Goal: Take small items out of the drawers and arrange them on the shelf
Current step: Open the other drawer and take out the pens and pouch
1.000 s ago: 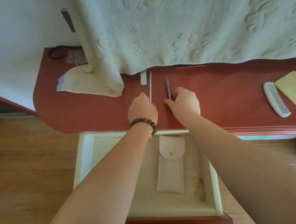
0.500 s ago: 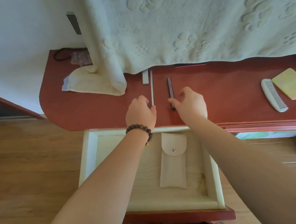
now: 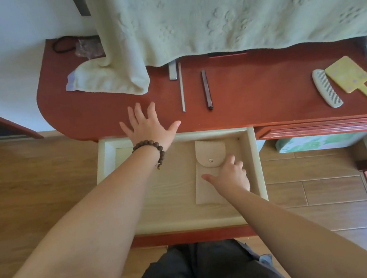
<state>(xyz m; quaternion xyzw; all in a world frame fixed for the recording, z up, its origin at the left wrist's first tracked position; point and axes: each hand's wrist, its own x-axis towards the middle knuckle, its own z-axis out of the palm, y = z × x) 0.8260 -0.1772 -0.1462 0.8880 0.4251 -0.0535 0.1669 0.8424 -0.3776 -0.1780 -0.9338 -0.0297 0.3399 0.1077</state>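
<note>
Left hand (image 3: 146, 128) lies flat, fingers spread, on the red-brown wooden surface (image 3: 254, 94); right hand (image 3: 230, 176), fingers loosely bent, touches the beige snap-flap pouch (image 3: 207, 159) in the open pale wooden drawer (image 3: 256, 163).

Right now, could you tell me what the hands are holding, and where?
Nothing is held: left hand rests flat on the shelf; right hand touches the pouch.

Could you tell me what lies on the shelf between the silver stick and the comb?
In the head view, only the dark stick lies between the silver stick and comb.
</note>
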